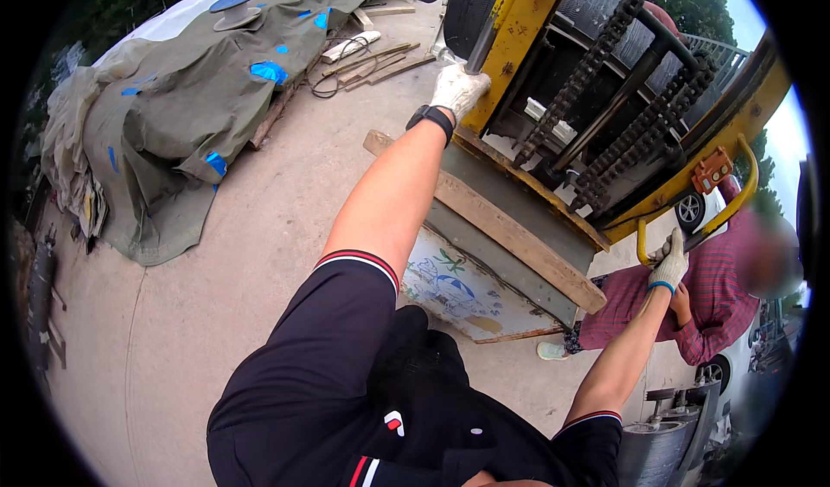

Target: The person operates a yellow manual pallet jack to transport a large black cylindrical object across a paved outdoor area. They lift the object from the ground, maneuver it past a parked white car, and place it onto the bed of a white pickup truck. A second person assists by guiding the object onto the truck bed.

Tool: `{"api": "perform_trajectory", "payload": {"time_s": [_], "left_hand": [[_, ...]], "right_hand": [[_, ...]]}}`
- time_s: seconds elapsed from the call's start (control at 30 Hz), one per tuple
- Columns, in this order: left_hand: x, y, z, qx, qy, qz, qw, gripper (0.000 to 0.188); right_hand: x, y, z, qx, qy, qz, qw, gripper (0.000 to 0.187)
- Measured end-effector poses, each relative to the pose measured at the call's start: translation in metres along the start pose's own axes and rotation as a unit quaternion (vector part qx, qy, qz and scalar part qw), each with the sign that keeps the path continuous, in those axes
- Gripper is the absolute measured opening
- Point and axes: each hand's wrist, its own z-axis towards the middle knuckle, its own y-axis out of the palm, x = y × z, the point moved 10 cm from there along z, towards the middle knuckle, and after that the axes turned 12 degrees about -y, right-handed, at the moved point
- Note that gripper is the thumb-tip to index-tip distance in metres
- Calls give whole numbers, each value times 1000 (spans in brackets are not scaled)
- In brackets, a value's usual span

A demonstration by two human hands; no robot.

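At the yellow forklift mast [519, 28]: left hand [458, 89], gloved fingers wrapped round a dark lever [481, 50] beside it; right hand [668, 266] gripping the yellow handrail [745, 195] below. Advisable: keep clear of chains [596, 54].

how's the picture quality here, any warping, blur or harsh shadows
Head view: fisheye bends the long wooden plank and yellow steel machine frame toward a black rim; soft daylight, no hard shadows; both white-gloved hands, left hand and right hand, look sharp.
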Motion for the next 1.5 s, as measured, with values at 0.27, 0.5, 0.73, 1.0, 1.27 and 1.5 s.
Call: {"api": "perform_trajectory", "payload": {"time_s": [0.27,0.5,0.73,1.0,1.27,1.5], "left_hand": [[15,1,-36,56,-2,64,996,35],[18,0,-17,75,11,16,997,26],[-15,-14,14,62,-26,-62,996,18],[-10,14,16,44,-53,-78,995,13],[-9,17,23,25,-67,-49,996,20],[-10,-15,21,132,-58,44,989,38]], "right_hand": [[-7,-10,-5,-21,53,-24,998,24],[-18,12,-3,-67,59,-15,996,23],[-8,27,-1,-32,77,-28,996,24],[-33,9,0,-40,56,-118,991,33],[-38,7,7,-49,-71,-188,978,39],[-33,16,-3,-77,-63,-188,977,34]]}}
